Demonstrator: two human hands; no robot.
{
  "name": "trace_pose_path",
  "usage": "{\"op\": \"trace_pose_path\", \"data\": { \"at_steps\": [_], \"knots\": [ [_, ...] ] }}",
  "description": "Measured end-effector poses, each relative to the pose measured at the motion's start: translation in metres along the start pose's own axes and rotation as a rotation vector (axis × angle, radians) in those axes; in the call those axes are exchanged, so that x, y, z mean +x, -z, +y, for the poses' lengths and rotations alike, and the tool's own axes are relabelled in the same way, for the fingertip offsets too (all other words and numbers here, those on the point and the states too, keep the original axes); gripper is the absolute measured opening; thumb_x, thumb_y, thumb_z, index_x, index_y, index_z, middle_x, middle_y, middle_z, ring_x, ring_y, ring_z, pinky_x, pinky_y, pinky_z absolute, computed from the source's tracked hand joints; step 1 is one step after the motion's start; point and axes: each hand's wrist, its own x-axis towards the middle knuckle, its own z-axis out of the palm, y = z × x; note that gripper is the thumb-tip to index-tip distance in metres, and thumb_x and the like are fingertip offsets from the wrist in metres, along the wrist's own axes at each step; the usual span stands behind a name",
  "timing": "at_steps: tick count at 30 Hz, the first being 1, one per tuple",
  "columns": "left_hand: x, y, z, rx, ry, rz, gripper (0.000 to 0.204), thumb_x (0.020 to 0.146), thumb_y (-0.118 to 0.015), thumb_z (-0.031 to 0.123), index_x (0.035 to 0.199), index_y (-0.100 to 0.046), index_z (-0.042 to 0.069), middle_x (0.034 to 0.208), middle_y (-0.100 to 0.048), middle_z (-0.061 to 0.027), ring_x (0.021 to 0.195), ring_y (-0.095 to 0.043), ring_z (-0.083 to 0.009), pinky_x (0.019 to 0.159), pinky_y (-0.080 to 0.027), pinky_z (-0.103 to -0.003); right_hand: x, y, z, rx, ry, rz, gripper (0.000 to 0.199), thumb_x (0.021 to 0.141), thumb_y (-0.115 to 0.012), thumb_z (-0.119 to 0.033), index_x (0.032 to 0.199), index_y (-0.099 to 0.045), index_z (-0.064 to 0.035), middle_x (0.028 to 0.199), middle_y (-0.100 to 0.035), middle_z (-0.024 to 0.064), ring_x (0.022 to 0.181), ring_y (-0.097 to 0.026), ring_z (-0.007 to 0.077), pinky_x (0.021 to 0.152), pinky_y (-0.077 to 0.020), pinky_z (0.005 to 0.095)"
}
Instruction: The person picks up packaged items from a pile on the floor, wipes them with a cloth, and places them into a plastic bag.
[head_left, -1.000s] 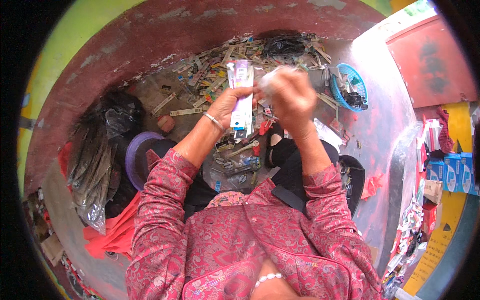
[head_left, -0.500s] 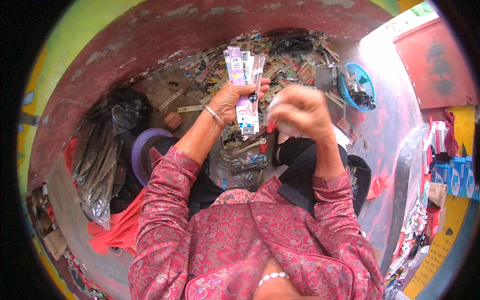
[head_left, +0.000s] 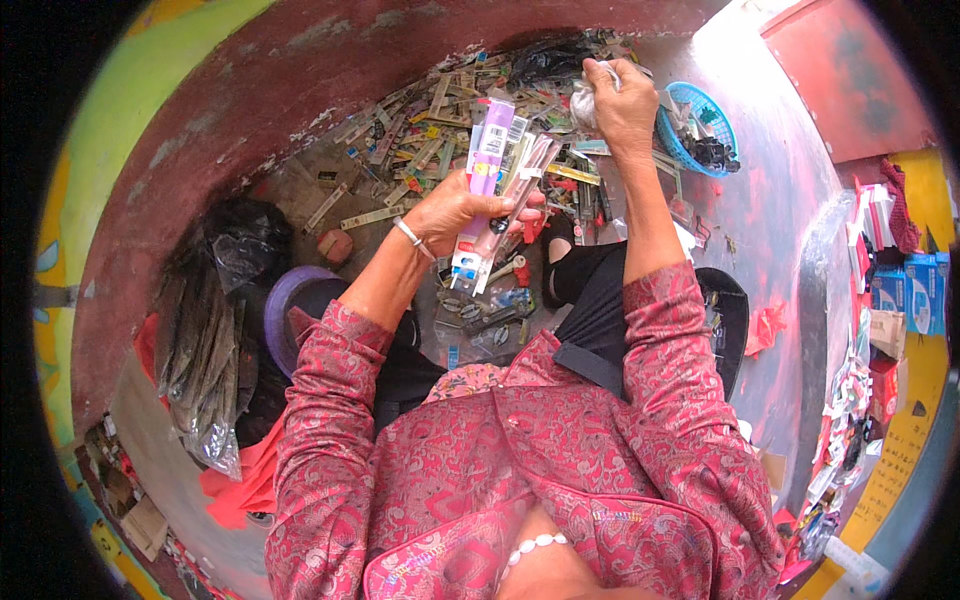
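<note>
**Right hand pulls away from the bundle**

Now the right hand [head_left: 622, 105] has lifted far and right, apparently pinching crumpled clear wrapping [head_left: 585, 100]. The left hand [head_left: 455, 210] stays clenched around upright long packets [head_left: 492, 190], above the far littered packaging pile [head_left: 420, 130].

We're looking down at a worn concrete floor [head_left: 780, 200], greyish with reddish stains. A dark red wall [head_left: 250, 110] curves across the top, with a bright green and yellow painted band [head_left: 95, 150] beyond it on the left. Top right there's a red panel [head_left: 850, 80], and down the right side a yellow strip [head_left: 900, 450] of floor. Loose litter [head_left: 420, 150] is heaped against the wall, a blue basket [head_left: 700, 125] sits nearby. Light is soft, even daylight.
</note>
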Motion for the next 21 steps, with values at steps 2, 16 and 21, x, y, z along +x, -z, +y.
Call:
{"op": "trace_pose_path", "data": {
  "at_steps": [2, 16, 21],
  "knots": [
    [0.002, 0.0, 0.001, 0.068, 0.024, -0.002, 0.047, 0.071, -0.064, 0.007, 0.113, -0.046, -0.003, 0.102, -0.059, -0.016, 0.085, -0.061, -0.0199, 0.07, -0.051, -0.027, -0.006, 0.002, -0.015, 0.1, -0.092, -0.251, 0.046, 0.07, -0.062, -0.048, 0.074, -0.062, -0.0026, 0.077, -0.061, 0.0145, 0.07, -0.059, 0.0298, 0.062, -0.0447, 0.0369],
    [0.005, 0.005, -0.007, 0.075, 0.037, -0.035, 0.034, 0.075, -0.061, 0.012, 0.104, -0.051, -0.004, 0.091, -0.062, -0.0114, 0.067, -0.057, -0.0103, 0.062, -0.048, -0.023, -0.014, 0.004, -0.014, 0.176, 0.154, -0.469, 0.018, 0.073, -0.065, -0.016, 0.078, -0.063, 0.0007, 0.065, -0.059, 0.0017, 0.06, -0.051, 0.0059, 0.054, -0.0418, 0.0213],
    [0.01, 0.012, -0.01, 0.086, -0.003, 0.01, 0.034, 0.077, -0.059, 0.01, 0.106, -0.051, -0.006, 0.091, -0.062, -0.0111, 0.067, -0.056, -0.0085, 0.061, -0.047, -0.021, 0.003, 0.033, -0.008, 0.144, 0.075, -0.204, 0.022, 0.071, -0.067, -0.022, 0.079, -0.065, -0.0023, 0.068, -0.063, 0.0094, 0.06, -0.057, 0.0118, 0.056, -0.0448, 0.027]
  ]
}}
